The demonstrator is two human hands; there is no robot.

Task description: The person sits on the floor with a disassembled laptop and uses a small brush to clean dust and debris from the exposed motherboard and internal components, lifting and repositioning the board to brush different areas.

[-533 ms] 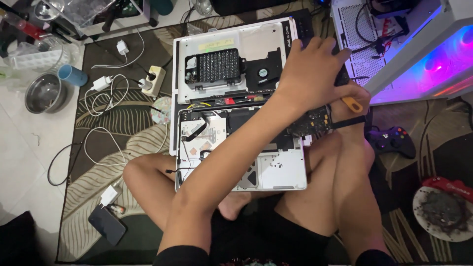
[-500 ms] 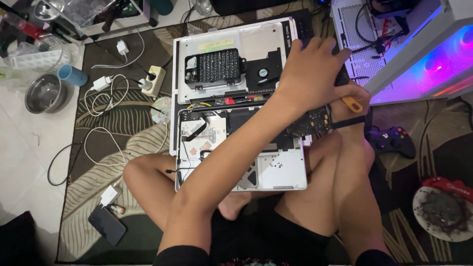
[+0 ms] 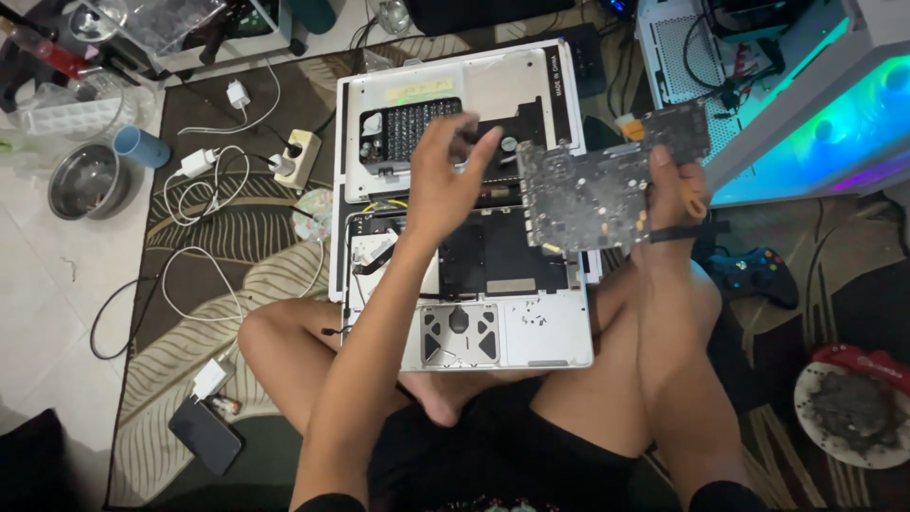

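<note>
Lifted clear of our opened laptop [image 3: 531, 332] since before, the circuit board [image 3: 592, 190] sits pinched in our right hand [image 3: 678, 194]; our left hand [image 3: 445, 180] hovers spread at centre frame. One-edge hold could drop it.

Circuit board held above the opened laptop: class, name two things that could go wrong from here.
The circuit board is pinched at one edge by the right hand alone; that grip could slip and drop it onto the open laptop. Small loose screws lie on the laptop's palm rest, which sits on the person's legs; a shift might scatter them.
</note>
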